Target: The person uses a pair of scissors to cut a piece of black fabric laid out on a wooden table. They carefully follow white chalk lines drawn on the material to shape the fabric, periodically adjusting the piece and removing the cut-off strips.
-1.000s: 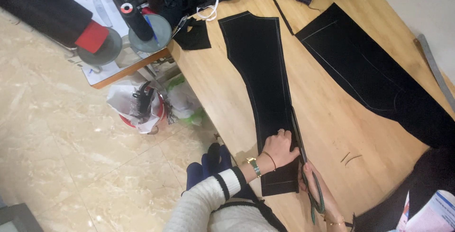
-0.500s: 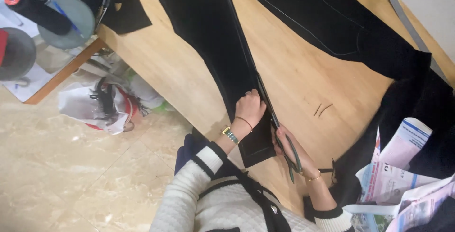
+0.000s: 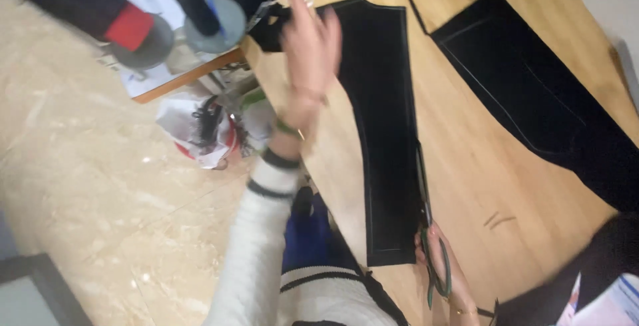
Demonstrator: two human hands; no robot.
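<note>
Up goes the left hand (image 3: 307, 46), off the black fabric (image 3: 386, 133) and raised at upper centre, fingers spread and empty. Right hand (image 3: 440, 266), bottom centre, grips green-handled scissors (image 3: 431, 233) along the fabric's right edge on the table (image 3: 479, 166).

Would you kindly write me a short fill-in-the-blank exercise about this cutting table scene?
1. The right hand holds green-handled ____ at the edge of the black fabric.
2. The left hand is raised, fingers ____, touching nothing.
3. The fabric lies flat on a ____ table.
4. The fabric's outline is marked in ____ lines.

Missing words: scissors; spread; wooden; white
</note>
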